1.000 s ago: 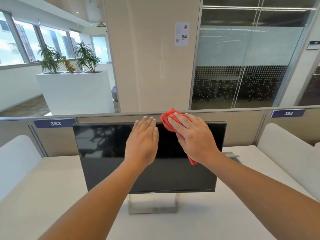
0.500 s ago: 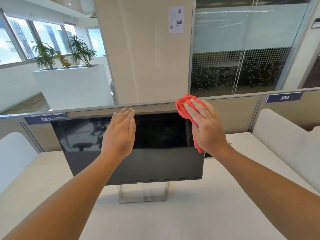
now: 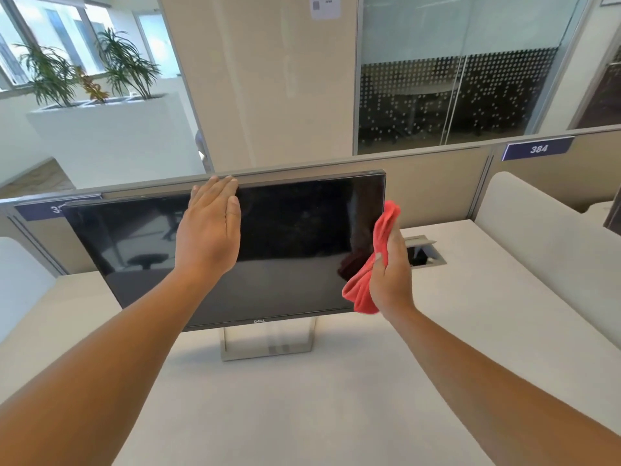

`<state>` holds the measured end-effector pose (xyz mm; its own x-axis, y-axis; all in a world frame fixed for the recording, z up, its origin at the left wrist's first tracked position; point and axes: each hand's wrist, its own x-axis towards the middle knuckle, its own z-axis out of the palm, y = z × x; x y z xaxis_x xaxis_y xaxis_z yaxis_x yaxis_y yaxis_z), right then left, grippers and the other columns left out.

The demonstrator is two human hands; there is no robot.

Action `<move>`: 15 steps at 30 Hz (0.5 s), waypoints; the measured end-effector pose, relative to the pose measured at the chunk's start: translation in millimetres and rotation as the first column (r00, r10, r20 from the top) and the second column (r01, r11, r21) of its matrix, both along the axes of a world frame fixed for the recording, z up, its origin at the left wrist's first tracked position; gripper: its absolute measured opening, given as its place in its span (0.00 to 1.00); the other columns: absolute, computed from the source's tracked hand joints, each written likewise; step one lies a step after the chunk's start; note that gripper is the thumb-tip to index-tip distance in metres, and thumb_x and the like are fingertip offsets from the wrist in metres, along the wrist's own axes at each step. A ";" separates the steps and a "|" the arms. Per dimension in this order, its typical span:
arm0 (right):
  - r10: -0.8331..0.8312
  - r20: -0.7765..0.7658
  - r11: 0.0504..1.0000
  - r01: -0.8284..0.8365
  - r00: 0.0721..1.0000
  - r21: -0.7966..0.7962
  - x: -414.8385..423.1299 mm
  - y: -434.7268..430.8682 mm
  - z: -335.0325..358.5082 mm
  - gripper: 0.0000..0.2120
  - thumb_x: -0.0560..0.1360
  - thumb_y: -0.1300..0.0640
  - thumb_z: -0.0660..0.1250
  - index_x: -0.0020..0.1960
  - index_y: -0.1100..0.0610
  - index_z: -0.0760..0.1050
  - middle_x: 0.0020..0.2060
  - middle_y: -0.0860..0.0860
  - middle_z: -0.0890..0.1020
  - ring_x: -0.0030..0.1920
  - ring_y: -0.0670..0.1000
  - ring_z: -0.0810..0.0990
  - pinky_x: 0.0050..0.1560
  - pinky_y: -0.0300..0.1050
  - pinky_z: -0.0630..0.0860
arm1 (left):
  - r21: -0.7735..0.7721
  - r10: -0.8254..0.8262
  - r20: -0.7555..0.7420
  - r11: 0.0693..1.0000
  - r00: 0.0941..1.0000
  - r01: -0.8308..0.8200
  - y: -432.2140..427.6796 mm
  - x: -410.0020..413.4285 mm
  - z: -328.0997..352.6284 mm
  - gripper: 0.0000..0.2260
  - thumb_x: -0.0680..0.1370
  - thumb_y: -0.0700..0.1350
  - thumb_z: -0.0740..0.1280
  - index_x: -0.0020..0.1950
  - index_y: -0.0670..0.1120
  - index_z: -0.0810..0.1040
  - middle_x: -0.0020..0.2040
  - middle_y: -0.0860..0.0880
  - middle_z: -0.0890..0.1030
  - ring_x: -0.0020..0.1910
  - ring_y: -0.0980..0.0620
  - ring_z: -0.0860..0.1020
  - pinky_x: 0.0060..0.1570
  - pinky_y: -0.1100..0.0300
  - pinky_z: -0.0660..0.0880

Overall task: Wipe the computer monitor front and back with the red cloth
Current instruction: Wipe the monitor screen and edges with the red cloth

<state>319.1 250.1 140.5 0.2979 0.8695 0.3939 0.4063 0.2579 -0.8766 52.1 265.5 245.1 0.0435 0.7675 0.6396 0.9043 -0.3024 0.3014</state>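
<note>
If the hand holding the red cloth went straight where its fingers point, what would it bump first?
Likely the beige partition behind; the right hand, gripping the red cloth, points up alongside the monitor's edge. Depth is unclear.

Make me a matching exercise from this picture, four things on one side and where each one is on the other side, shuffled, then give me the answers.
Things
1. left hand
2. red cloth
3. cable hatch
4. 384 sign

Places
A. on the partition, far right
B. flat on the front of the monitor, fingertips at its top edge
C. set into the desk, right of the monitor
D. in the right hand, at the monitor's right edge

Pairs: 1-B, 2-D, 3-C, 4-A
</note>
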 end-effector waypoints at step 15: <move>-0.085 -0.087 0.992 0.076 0.993 -0.105 -17.1 -10.1 -1.4 0.31 0.83 0.67 0.53 0.81 0.47 0.49 0.79 0.47 0.59 0.76 0.53 0.64 0.75 0.55 0.64 | 0.029 -0.024 0.027 0.999 0.999 0.023 0.0 -2.8 -1.5 0.22 0.85 0.48 0.48 0.74 0.42 0.70 0.74 0.46 0.71 0.77 0.49 0.62 0.77 0.57 0.50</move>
